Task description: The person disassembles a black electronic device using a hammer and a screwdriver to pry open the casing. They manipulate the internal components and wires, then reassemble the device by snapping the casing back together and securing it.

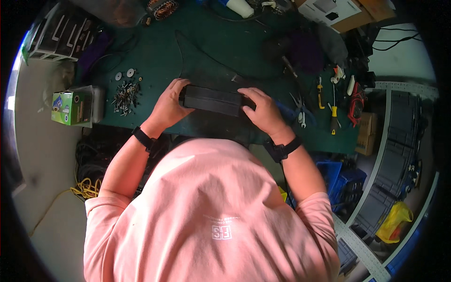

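Between my two hands is a black rectangular box-like object [212, 99], long side running left to right, at the near part of the green work table [155, 56]. My left hand [171, 105] grips its left end, with the thumb along the near side. At the other end, my right hand [263, 110] closes on the right edge with fingers and thumb. What kind of device the black object is, I cannot make out. Its underside is hidden. A thin dark cable [206, 55] lies on the table beyond it.
Left of my hands lies a pile of screws [126, 97], with a green box [70, 108] farther left. To the right are pliers [300, 109], a yellow-handled screwdriver [334, 113] and a red tool or cable bundle [356, 104]. A metal shelf [386, 127] stands at the right.
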A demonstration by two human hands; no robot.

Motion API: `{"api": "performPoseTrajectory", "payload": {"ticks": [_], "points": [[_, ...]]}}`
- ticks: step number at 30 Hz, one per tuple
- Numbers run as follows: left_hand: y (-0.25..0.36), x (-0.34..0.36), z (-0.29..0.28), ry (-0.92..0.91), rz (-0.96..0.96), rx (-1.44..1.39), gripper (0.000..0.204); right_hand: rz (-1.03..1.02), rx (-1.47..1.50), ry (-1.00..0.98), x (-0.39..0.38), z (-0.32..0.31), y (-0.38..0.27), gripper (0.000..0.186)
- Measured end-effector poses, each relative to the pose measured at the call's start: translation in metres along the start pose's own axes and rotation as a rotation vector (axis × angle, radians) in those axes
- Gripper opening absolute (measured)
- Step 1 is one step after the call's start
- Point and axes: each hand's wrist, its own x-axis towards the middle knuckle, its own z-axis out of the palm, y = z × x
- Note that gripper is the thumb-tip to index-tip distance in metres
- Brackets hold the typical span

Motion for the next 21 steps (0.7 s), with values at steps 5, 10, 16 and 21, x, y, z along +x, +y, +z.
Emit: {"api": "performPoseTrajectory", "payload": {"ticks": [5, 10, 16, 21], "points": [[0.005, 0.002, -0.004, -0.061, -0.065, 0.082, 0.072, 0.28, 0.168, 0.072, -0.013, -0.008, -0.019, 0.026], [0.036, 0.001, -0.009, -0.001, 0.065, 0.353, 0.065, 0.25, 0.257, 0.035, -0.037, 0.013, -0.017, 0.021], [0.047, 0.038, -0.002, -0.075, 0.315, 0.304, 0.047, 0.182, 0.163, 0.101, -0.035, 0.025, -0.018, 0.023], [0.054, 0.063, 0.026, -0.249, 0.257, 0.375, 0.045, 0.174, 0.005, 0.226, -0.032, 0.035, -0.024, 0.025]]}}
